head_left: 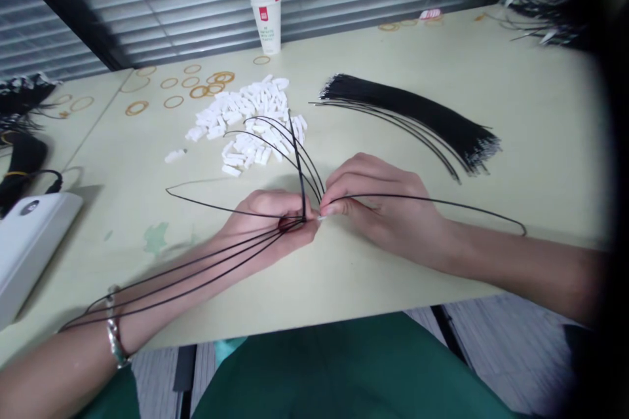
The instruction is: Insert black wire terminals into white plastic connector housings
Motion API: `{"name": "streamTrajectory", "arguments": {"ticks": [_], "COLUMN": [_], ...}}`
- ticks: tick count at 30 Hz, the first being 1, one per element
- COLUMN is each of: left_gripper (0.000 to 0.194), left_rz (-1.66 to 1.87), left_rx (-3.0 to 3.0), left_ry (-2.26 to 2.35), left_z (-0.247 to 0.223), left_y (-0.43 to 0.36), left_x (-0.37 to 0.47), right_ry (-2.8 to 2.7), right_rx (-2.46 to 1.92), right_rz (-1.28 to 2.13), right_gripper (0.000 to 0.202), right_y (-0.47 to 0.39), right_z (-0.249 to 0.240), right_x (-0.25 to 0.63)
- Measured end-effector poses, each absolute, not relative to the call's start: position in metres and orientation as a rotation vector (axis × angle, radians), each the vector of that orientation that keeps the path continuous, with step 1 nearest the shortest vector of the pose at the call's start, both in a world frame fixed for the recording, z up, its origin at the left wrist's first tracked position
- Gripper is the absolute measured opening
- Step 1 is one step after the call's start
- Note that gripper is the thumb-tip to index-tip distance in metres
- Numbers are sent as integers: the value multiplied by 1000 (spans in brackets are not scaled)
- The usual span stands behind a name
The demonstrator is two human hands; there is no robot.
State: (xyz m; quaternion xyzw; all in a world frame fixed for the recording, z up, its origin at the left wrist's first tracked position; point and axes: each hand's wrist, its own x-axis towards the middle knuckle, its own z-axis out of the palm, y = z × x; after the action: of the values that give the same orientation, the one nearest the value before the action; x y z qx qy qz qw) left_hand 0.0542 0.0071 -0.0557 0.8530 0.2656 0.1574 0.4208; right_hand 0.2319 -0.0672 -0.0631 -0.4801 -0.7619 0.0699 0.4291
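Observation:
My left hand [265, 206] is closed around several thin black wires [187, 268] that trail back over my forearm and fan out above the fingers. A black strip like a cable tie [299, 167] stands up from the same grip. My right hand [383, 206] pinches one black wire [432, 199], whose free length loops out over my right wrist. Between the two sets of fingertips shows a small white piece [321, 217], mostly hidden, perhaps a connector housing. Beyond the hands lie a pile of white connector housings [250, 105] and a thick bundle of black wires [407, 108].
A paper cup [268, 23] stands by the window blinds. Rubber bands [199, 91] are scattered at back left. A white box [37, 249] with a cable sits at the left, near more bundled wires [22, 157]. Another wire heap [545, 16] lies far right. The table edge is close to me.

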Motion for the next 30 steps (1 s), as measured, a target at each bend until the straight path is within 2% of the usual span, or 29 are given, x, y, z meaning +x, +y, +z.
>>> {"name": "streamTrajectory", "arguments": {"ticks": [15,30], "left_gripper": [2,2], "left_rz": [398,296], "left_rx": [2128,2161], "left_ry": [674,702], "left_z": [-56,-47], "left_y": [6,8], "left_x": [55,55], "right_ry": [-2009,-2003], "right_rx": [-1099,-1093], "right_rz": [62,121], "right_gripper": [13,15], "right_y": [-65,-67], "right_z": [-63,-62], "right_x": [236,235]}}
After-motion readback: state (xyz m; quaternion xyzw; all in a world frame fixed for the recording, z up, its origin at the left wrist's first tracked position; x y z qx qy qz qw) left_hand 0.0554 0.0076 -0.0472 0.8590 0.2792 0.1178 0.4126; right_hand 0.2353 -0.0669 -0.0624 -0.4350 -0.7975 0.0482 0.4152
